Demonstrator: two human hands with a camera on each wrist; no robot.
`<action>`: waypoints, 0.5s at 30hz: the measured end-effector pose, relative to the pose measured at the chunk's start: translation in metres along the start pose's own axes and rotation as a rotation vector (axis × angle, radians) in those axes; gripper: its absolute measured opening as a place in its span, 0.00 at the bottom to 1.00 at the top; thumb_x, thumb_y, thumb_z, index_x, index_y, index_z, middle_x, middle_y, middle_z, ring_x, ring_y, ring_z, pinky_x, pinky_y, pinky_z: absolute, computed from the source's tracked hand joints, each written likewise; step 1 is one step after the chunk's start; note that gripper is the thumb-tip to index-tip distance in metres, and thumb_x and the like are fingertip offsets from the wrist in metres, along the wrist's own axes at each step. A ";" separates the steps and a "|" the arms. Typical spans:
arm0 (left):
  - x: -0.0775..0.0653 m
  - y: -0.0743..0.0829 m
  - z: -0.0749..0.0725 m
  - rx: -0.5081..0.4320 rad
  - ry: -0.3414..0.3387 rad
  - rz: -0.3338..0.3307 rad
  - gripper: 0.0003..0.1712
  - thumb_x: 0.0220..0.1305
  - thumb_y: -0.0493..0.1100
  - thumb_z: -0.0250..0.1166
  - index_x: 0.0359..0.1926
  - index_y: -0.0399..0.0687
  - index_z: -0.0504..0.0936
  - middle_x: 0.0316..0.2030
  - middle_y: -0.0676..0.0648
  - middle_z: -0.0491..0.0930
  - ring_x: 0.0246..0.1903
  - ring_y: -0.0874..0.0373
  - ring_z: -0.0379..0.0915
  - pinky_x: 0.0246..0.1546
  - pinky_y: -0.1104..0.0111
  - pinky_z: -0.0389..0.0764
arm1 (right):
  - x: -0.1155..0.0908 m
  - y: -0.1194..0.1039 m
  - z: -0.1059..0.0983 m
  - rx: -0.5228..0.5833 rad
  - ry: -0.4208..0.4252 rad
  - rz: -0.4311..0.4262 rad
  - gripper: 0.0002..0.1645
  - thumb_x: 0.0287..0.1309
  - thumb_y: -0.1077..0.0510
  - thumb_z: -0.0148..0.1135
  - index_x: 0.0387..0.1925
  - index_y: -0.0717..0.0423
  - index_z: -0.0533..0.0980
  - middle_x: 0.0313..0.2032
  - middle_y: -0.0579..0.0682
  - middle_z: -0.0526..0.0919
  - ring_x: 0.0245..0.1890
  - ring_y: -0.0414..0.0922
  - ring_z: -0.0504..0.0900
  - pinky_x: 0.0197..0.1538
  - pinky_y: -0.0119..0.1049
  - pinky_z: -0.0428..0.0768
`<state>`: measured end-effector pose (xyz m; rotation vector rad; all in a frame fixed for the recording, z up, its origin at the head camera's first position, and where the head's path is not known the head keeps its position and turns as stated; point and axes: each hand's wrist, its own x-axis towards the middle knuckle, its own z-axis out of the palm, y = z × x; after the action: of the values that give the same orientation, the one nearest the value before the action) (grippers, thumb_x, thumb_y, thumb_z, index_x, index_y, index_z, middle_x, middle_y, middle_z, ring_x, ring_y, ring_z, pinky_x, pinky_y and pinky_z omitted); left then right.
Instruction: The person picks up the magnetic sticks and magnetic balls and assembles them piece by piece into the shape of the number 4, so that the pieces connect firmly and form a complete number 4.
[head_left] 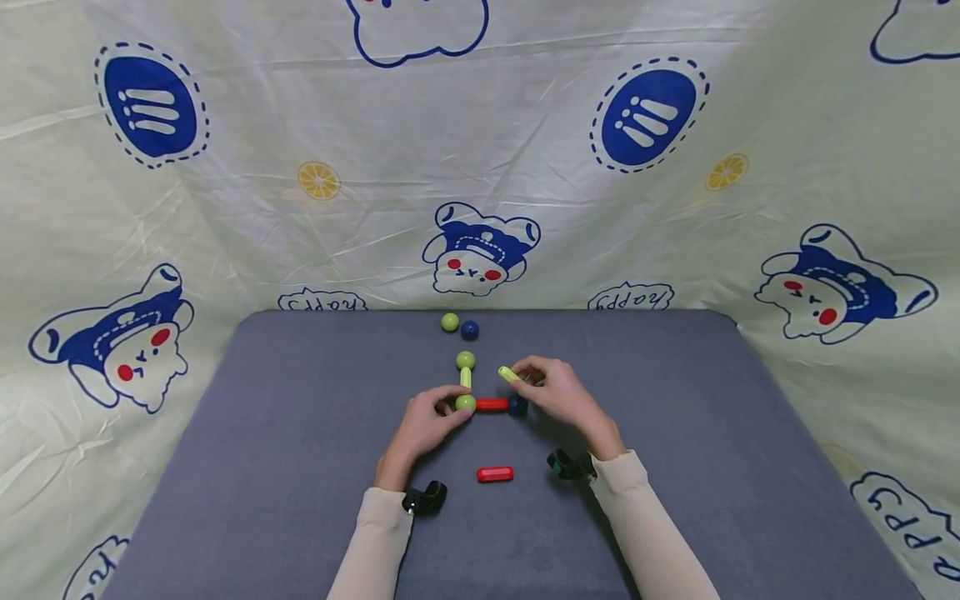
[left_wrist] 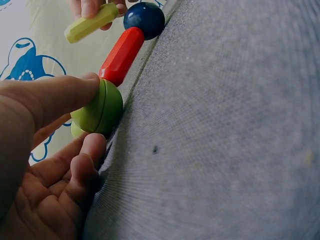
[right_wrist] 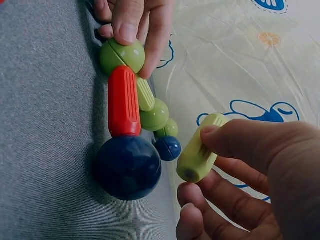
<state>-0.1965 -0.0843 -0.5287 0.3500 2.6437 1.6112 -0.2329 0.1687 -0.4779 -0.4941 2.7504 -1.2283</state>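
My left hand [head_left: 426, 423] grips a green ball [left_wrist: 100, 107] at the corner of an L-shaped assembly on the table. From that ball a red rod [right_wrist: 124, 100] runs right to a dark blue ball [right_wrist: 128, 167]. A yellow-green rod [head_left: 466, 378] leads away from the same corner to another green ball [head_left: 466, 360]. My right hand [head_left: 558, 390] pinches a loose yellow-green rod [right_wrist: 200, 150] between thumb and fingers, held tilted above the table close to the dark blue ball.
Behind the assembly, near the table's back edge, lie a loose green ball [head_left: 449, 322] and a blue ball [head_left: 469, 330]. A loose red rod [head_left: 495, 474] lies in front, between the forearms. A printed curtain [head_left: 540, 125] hangs behind the grey table [head_left: 300, 517].
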 end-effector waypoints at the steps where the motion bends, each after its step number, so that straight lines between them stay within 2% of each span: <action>1: 0.000 0.000 0.000 -0.001 -0.002 -0.001 0.18 0.65 0.44 0.73 0.55 0.49 0.87 0.34 0.50 0.83 0.28 0.61 0.73 0.29 0.70 0.72 | 0.001 0.001 0.001 -0.002 0.006 0.007 0.12 0.66 0.55 0.69 0.47 0.55 0.84 0.40 0.50 0.87 0.39 0.44 0.82 0.40 0.38 0.79; 8: 0.000 0.001 -0.001 -0.009 -0.005 -0.012 0.17 0.66 0.45 0.73 0.55 0.50 0.87 0.34 0.50 0.82 0.29 0.60 0.73 0.30 0.70 0.72 | 0.006 0.003 0.004 0.004 0.041 0.010 0.13 0.66 0.53 0.70 0.48 0.54 0.84 0.39 0.49 0.87 0.38 0.44 0.83 0.42 0.39 0.80; 15: 0.000 0.000 -0.001 -0.009 -0.006 -0.008 0.17 0.66 0.45 0.73 0.55 0.50 0.87 0.34 0.50 0.82 0.29 0.60 0.73 0.30 0.70 0.72 | 0.008 0.007 0.007 0.014 0.061 0.002 0.18 0.66 0.56 0.69 0.54 0.58 0.81 0.44 0.54 0.87 0.41 0.47 0.84 0.49 0.45 0.83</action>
<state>-0.1970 -0.0850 -0.5277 0.3433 2.6293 1.6159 -0.2408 0.1657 -0.4874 -0.4601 2.7898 -1.2822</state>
